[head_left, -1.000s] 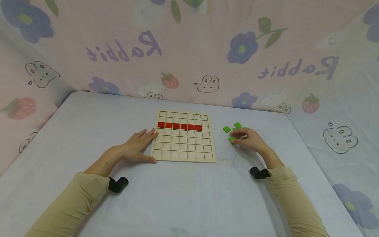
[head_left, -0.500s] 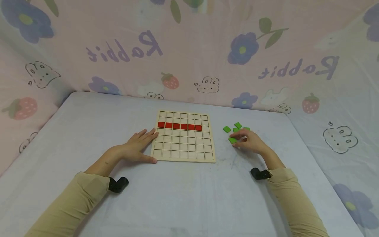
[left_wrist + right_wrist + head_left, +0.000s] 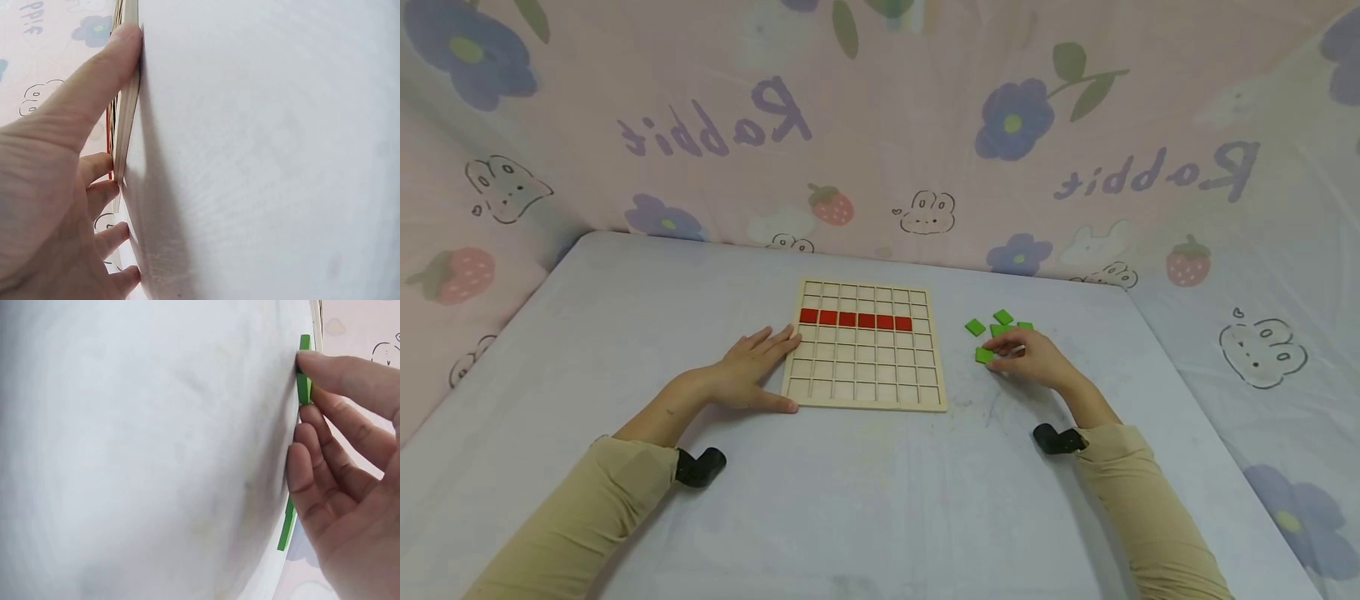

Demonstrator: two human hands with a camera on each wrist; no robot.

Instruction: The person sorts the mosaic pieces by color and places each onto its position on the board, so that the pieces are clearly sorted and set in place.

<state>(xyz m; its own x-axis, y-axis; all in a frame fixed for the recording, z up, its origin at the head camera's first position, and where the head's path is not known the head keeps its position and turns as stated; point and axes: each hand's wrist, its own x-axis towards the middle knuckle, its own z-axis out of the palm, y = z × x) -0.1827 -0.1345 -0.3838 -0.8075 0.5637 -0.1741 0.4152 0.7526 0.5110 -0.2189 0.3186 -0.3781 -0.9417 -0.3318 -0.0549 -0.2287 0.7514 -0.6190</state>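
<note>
My left hand (image 3: 741, 372) lies spread at the left edge of a wooden grid board (image 3: 872, 408), fingertips on its frame and thumb at the near corner. In the left wrist view the thumb (image 3: 119, 50) presses the board's side. A row of several red square tiles (image 3: 847, 319) fills most of one row of the grid. Right of the board, my right hand (image 3: 1033, 358) pinches a green square tile (image 3: 982, 356) between thumb and index finger, close over the table. The right wrist view shows that tile (image 3: 304, 387) edge-on, its middle partly covered by the thumb.
Several loose green tiles (image 3: 974, 327) lie just beyond the right hand, some partly hidden by it. A white cloth (image 3: 880, 500) covers the table. Printed fabric (image 3: 880, 125) rises behind and along both sides. A black wrist mount (image 3: 1057, 439) sits at the right cuff.
The green tile at my right fingertips has turned and shifted slightly left, and the thumb and index finger have drawn in on it. My left hand and the board have stayed still.
</note>
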